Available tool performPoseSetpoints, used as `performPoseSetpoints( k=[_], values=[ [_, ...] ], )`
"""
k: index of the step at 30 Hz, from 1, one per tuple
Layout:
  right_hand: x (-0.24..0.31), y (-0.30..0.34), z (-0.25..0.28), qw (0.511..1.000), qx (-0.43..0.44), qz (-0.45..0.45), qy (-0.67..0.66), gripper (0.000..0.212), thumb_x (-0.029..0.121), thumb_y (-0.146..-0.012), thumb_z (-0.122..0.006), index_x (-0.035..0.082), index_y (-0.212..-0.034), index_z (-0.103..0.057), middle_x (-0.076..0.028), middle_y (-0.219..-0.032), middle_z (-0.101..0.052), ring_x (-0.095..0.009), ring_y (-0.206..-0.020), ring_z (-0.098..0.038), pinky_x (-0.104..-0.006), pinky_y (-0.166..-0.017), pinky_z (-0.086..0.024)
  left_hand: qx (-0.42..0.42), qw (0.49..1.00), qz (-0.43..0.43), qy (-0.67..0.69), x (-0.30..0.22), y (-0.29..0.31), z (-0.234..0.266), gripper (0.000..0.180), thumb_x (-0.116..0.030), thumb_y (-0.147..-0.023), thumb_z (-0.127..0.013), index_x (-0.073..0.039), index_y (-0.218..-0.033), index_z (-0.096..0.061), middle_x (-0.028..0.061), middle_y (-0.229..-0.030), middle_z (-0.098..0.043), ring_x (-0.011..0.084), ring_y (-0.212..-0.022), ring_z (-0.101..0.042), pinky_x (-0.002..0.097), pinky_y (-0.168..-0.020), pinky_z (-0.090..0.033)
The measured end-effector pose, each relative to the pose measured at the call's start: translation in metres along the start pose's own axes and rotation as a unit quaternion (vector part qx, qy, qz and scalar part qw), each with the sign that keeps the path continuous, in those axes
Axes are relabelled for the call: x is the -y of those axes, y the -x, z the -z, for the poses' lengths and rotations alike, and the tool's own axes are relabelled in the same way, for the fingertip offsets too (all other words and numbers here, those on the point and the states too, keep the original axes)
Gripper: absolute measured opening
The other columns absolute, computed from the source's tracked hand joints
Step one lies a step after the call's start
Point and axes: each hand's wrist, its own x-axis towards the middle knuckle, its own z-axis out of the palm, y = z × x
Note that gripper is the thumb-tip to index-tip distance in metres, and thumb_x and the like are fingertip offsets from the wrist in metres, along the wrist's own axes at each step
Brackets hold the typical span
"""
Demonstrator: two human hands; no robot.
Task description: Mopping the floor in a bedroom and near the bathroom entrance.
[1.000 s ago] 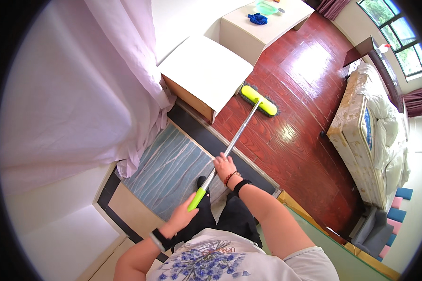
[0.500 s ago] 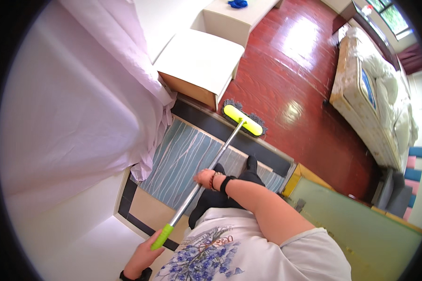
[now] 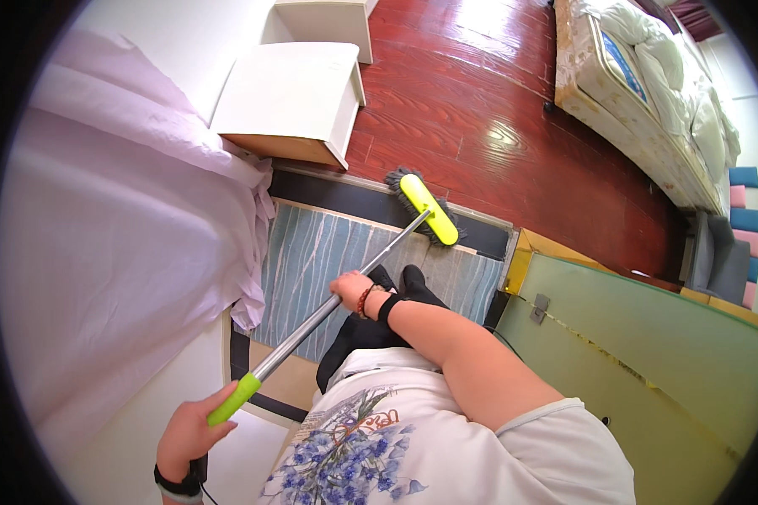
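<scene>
In the head view, we hold a long-handled mop (image 3: 297, 337) slantwise before us. Our left hand (image 3: 190, 427) is wrapped around the lime-green handgrip (image 3: 234, 399) at its near end; our right hand (image 3: 350, 291) grasps the metal pole (image 3: 395, 243) farther along. The fringed mop head (image 3: 429, 212) lies obliquely over the dark threshold strip (image 3: 333, 194), between the near edge of the red wooden floor (image 3: 480, 177) and the far edge of the blue striped mat (image 3: 307, 252). We see a white cabinet (image 3: 286, 88) by that floor's near left corner, a pale curtain (image 3: 135, 210) left of the mat and a frosted glass panel (image 3: 648, 337) at right.
</scene>
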Motion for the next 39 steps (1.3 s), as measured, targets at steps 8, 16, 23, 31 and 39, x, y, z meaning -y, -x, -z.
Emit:
performPoseSetpoints(
  k=[8,16,23,31,39],
  values=[
    [-0.094,0.080,0.023,0.990,-0.097,-0.105,-0.004,0.010,0.010,-0.067,-0.053,0.009,-0.073,-0.060,-0.013,-0.074,-0.059,-0.030,-0.078,-0.056,-0.0385,-0.069,-0.045,0.046,0.994,-0.073,-0.065,-0.072,-0.077,-0.021,0.054,-0.014,-0.067,-0.062,-0.021,-0.117,-0.045,0.0179,-0.074,-0.056,0.0340,-0.066,-0.054,0.0361,-0.058,-0.043],
    [-0.137,0.111,0.037,0.984,-0.122,-0.125,-0.025,0.018,0.008,-0.066,-0.056,0.007,-0.083,-0.060,-0.015,-0.079,-0.058,-0.031,-0.081,-0.055,-0.0381,-0.072,-0.044,-0.025,0.986,-0.117,-0.112,-0.107,-0.096,-0.044,0.050,-0.013,-0.068,-0.060,-0.022,-0.116,-0.047,0.0155,-0.073,-0.057,0.0309,-0.066,-0.055,0.0360,-0.059,-0.042],
    [-0.124,0.117,0.022,0.965,-0.205,-0.154,-0.057,0.030,0.005,-0.058,-0.064,0.006,-0.087,-0.056,-0.012,-0.081,-0.057,-0.030,-0.084,-0.052,-0.0358,-0.076,-0.039,-0.088,0.984,-0.132,-0.084,-0.103,-0.078,-0.061,0.045,-0.014,-0.069,-0.061,-0.021,-0.111,-0.050,0.0138,-0.075,-0.058,0.0294,-0.068,-0.055,0.0350,-0.061,-0.042],
    [-0.069,0.084,-0.004,0.977,-0.193,-0.084,-0.020,0.018,0.003,-0.063,-0.055,0.007,-0.079,-0.058,-0.011,-0.073,-0.058,-0.030,-0.075,-0.053,-0.0367,-0.069,-0.041,-0.112,0.987,-0.091,-0.068,-0.041,-0.038,-0.061,0.038,-0.020,-0.072,-0.059,-0.022,-0.110,-0.052,0.0103,-0.072,-0.056,0.0281,-0.069,-0.054,0.0346,-0.060,-0.042],
    [0.045,-0.032,-0.050,0.995,-0.098,0.018,-0.020,0.024,0.004,-0.059,-0.059,0.009,-0.082,-0.058,-0.011,-0.073,-0.058,-0.030,-0.076,-0.054,-0.0374,-0.069,-0.041,-0.148,0.988,0.041,0.000,0.062,0.033,-0.023,0.041,-0.016,-0.069,-0.060,-0.020,-0.109,-0.052,0.0114,-0.078,-0.058,0.0285,-0.069,-0.054,0.0338,-0.061,-0.042]
  ],
)
